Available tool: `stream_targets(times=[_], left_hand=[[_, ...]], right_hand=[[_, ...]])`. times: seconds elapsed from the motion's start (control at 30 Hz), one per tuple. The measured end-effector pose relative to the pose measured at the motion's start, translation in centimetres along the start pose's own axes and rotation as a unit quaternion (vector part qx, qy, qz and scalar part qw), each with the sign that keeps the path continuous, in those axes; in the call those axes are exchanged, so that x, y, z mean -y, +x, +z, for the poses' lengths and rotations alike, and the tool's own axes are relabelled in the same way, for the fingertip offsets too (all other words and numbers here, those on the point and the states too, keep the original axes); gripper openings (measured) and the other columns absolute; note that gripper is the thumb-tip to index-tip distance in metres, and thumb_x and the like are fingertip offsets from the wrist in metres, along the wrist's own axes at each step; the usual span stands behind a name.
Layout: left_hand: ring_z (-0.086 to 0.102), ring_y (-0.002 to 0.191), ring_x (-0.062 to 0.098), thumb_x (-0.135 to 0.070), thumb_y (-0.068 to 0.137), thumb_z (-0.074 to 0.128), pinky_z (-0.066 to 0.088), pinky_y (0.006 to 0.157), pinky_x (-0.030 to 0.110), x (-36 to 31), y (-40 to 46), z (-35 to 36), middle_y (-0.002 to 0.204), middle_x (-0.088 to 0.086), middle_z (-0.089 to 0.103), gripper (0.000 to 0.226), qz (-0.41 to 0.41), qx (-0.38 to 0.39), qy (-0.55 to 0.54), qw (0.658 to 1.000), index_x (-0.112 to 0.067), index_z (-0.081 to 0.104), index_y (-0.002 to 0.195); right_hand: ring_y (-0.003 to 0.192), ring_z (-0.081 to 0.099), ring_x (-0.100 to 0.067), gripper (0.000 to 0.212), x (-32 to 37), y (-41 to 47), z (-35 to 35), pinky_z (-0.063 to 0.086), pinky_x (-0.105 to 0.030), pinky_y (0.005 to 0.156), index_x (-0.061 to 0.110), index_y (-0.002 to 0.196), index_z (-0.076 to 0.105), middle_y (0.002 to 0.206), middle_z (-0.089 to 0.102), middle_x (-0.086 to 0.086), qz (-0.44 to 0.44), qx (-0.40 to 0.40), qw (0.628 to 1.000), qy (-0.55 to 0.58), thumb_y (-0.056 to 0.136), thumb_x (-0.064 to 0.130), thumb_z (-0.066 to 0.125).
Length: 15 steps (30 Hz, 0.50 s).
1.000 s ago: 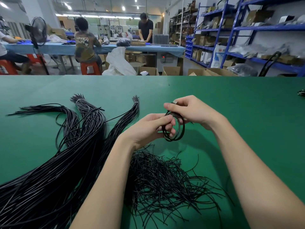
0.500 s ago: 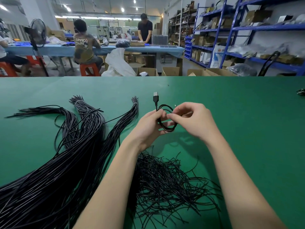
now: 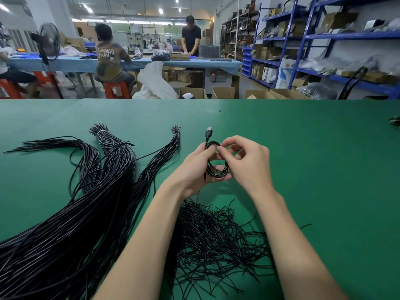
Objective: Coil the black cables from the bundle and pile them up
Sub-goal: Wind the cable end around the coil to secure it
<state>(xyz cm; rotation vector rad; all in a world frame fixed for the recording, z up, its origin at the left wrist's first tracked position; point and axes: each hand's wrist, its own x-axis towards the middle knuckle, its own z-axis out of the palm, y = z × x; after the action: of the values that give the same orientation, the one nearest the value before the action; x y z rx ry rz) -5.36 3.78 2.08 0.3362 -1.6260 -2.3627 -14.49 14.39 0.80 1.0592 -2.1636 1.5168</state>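
A small coil of black cable (image 3: 217, 171) sits in my left hand (image 3: 195, 167), whose fingers curl round it above the green table (image 3: 324, 169). Its USB plug (image 3: 208, 133) sticks up past the fingers. My right hand (image 3: 244, 161) pinches the top of the coil with thumb and forefinger. A big bundle of long black cables (image 3: 75, 213) lies on the left, with tied ends fanning toward the far side. A loose heap of thin black ties (image 3: 216, 241) lies below my hands, between my forearms.
A small dark object (image 3: 395, 121) lies at the table's right edge. Beyond the far edge are cardboard boxes (image 3: 223, 92), a white bag (image 3: 154, 83), blue shelving (image 3: 346, 50) and several people at a blue bench.
The coil has been turned and lowered into my left palm, and the USB plug now stands up above it. My right hand has shifted to pinch the coil's top.
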Motion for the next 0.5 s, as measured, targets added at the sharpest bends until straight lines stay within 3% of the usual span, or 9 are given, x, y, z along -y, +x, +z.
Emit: stream_targets(times=[0.1, 0.17, 0.27, 0.33, 0.4, 0.5], left_hand=[[0.072, 0.082, 0.028, -0.022, 0.109, 0.038, 0.063, 0.074, 0.042, -0.1, 0.0, 0.1, 0.106, 0.009, 0.075, 0.029, -0.015, -0.003, -0.023, 1.000, -0.006, 0.057, 0.124], [0.072, 0.074, 0.024, -0.022, 0.109, 0.039, 0.062, 0.065, 0.038, -0.2, 0.0, 0.2, 0.095, 0.008, 0.076, 0.027, -0.029, -0.001, -0.033, 0.999, -0.006, 0.058, 0.120], [0.065, 0.062, 0.021, -0.017, 0.108, 0.041, 0.057, 0.057, 0.031, 0.1, 0.2, 0.3, 0.087, 0.014, 0.069, 0.022, -0.031, -0.032, -0.044, 0.998, -0.004, 0.057, 0.116], [0.057, 0.059, 0.019, -0.014, 0.107, 0.041, 0.050, 0.053, 0.029, 0.4, 0.4, 0.2, 0.085, 0.014, 0.060, 0.018, -0.020, -0.064, -0.052, 0.996, -0.005, 0.056, 0.112], [0.054, 0.057, 0.018, -0.013, 0.107, 0.041, 0.047, 0.054, 0.029, 0.5, 0.7, 0.1, 0.083, 0.013, 0.057, 0.016, -0.005, -0.091, -0.053, 0.994, -0.006, 0.056, 0.106], [0.052, 0.067, 0.021, -0.014, 0.107, 0.040, 0.047, 0.067, 0.035, 0.6, 0.9, 0.1, 0.089, 0.015, 0.054, 0.018, 0.018, -0.113, -0.059, 0.992, -0.009, 0.057, 0.104]], right_hand=[[0.051, 0.053, -0.008, 0.010, 0.0, -0.3, 0.3, 0.052, -0.028, 0.053, 0.029, 0.083, 0.071, 0.069, 0.063, 0.012, -0.007, -0.005, 1.000, -0.008, 0.085, 0.036, 0.079], [0.047, 0.054, -0.006, 0.011, 0.2, -0.5, 0.3, 0.048, -0.022, 0.049, 0.029, 0.085, 0.069, 0.069, 0.063, 0.011, -0.006, -0.001, 1.000, -0.010, 0.085, 0.032, 0.079], [0.045, 0.060, 0.000, 0.015, 0.7, 0.1, -0.7, 0.046, -0.014, 0.048, 0.030, 0.089, 0.066, 0.070, 0.072, 0.013, 0.056, 0.071, 0.995, 0.032, 0.084, 0.027, 0.080], [0.056, 0.067, 0.001, 0.010, 1.0, 0.8, -1.7, 0.051, -0.019, 0.057, 0.030, 0.085, 0.069, 0.071, 0.073, 0.019, 0.090, 0.130, 0.987, 0.026, 0.084, 0.030, 0.079], [0.060, 0.062, 0.005, 0.011, 1.6, 1.2, -2.4, 0.047, -0.017, 0.058, 0.031, 0.077, 0.073, 0.066, 0.070, 0.026, 0.076, 0.159, 0.984, -0.028, 0.080, 0.040, 0.080], [0.064, 0.059, 0.004, 0.016, 3.0, 1.1, -2.4, 0.039, -0.012, 0.051, 0.037, 0.064, 0.075, 0.064, 0.068, 0.026, 0.062, 0.200, 0.976, -0.062, 0.072, 0.049, 0.082]])
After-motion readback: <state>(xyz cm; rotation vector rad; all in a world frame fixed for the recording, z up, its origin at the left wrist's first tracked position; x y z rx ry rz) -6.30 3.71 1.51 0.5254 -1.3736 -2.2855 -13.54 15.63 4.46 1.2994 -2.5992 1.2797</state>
